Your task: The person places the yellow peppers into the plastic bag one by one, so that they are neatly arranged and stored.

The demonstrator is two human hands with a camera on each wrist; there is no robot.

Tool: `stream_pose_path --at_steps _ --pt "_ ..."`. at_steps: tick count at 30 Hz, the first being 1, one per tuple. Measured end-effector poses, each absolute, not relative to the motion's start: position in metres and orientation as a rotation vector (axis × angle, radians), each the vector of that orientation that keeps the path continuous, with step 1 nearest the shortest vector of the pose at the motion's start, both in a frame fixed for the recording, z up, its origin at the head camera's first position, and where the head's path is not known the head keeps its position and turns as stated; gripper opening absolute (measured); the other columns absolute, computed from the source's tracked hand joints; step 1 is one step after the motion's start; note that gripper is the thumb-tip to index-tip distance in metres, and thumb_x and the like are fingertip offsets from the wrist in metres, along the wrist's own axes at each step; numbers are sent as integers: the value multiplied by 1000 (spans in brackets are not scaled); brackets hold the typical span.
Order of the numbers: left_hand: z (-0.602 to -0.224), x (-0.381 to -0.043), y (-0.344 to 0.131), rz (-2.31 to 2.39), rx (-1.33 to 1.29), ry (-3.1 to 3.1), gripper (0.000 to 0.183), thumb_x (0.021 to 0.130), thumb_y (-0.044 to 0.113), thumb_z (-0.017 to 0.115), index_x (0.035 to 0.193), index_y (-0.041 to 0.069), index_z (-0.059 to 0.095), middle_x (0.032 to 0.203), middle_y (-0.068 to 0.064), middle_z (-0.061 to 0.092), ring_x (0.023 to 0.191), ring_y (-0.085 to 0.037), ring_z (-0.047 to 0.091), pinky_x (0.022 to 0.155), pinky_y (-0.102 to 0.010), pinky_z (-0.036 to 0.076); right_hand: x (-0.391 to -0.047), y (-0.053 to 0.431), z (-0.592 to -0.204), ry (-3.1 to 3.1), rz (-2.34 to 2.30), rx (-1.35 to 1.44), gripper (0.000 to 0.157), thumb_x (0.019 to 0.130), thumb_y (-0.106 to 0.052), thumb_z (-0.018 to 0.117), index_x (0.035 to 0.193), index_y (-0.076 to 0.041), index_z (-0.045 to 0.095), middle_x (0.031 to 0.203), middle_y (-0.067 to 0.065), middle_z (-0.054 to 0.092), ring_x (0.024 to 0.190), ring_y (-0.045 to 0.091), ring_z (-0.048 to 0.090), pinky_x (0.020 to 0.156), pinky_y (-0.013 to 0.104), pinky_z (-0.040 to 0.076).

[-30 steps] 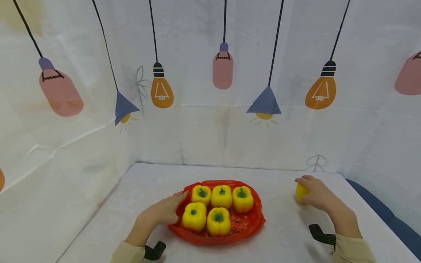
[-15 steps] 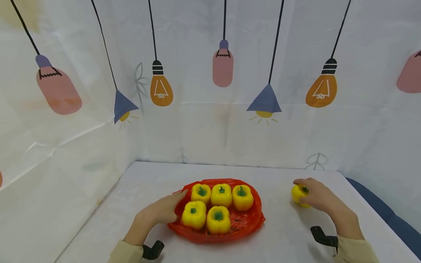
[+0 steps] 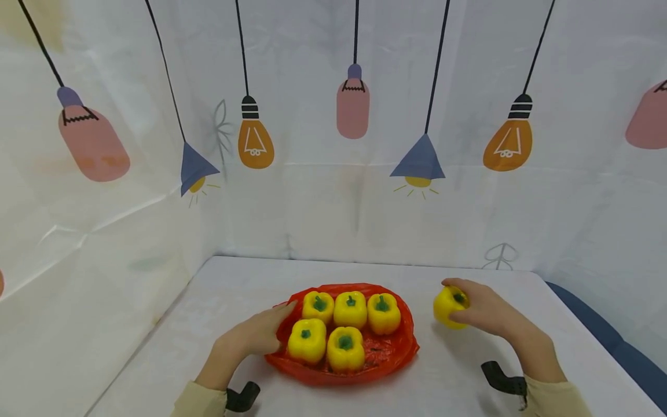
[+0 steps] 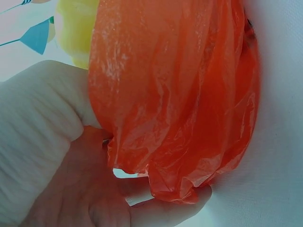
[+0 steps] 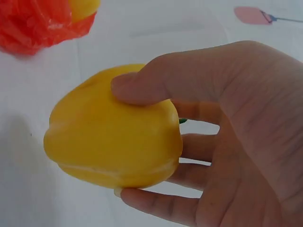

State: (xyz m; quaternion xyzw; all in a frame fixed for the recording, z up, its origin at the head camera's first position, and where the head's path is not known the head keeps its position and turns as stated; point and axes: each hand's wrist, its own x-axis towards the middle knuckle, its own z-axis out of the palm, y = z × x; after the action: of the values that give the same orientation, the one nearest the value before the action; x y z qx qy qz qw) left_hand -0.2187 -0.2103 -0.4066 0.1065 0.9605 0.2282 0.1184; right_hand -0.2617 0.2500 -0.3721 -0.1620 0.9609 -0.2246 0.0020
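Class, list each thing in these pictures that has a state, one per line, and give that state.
Right hand: grips the loose pepper.
Loose pepper: held, right of the bag.
Left hand: holds the bag's left edge.
Red plastic bag: spread open on the table.
Five peppers: upright on the bag.

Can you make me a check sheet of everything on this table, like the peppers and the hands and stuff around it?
Surface: white table, covered in cloth.
Job's things: five yellow peppers on a red plastic bag; a sixth pepper off to its right.
Clutter: nothing seen.
Hands: left hand rests at the bag's left edge, holding it; right hand grips the sixth pepper.
Cables: nothing seen.
Surroundings: white backdrop printed with hanging lamps; black wrist straps.
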Motion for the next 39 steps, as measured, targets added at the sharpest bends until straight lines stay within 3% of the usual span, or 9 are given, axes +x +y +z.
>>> stream_pose_path --at_steps 11,24,32,39 --pt "-405 -217 -210 675 323 2807 86 72 0 69 152 13 41 154 -10 46 135 -31 47 113 -60 38 -241 212 -351 2931 -847 -590 70 75 -26 79 139 -14 52 128 5 62 101 21 54 86 40 56" --pt "-405 -218 -209 672 338 2801 87 72 2 73 152 12 41 151 -8 49 133 -30 48 110 -61 41 -221 173 -346 2828 -883 -764 68 75 -27 80 137 -21 52 127 -6 61 107 16 55 85 31 58" --pt "-405 -218 -210 670 333 2801 88 71 2 74 152 13 41 150 -7 50 131 -29 49 110 -60 42 -212 151 -350 2747 -813 -840 72 76 -31 80 140 -18 51 133 -4 59 113 17 54 99 51 53" --pt "-405 -219 -209 667 335 2800 88 72 1 74 152 13 40 150 -7 51 126 -27 51 110 -60 42 -211 136 -365 2711 -679 -898 65 80 -29 77 140 -20 55 139 -5 57 126 20 53 107 55 47"
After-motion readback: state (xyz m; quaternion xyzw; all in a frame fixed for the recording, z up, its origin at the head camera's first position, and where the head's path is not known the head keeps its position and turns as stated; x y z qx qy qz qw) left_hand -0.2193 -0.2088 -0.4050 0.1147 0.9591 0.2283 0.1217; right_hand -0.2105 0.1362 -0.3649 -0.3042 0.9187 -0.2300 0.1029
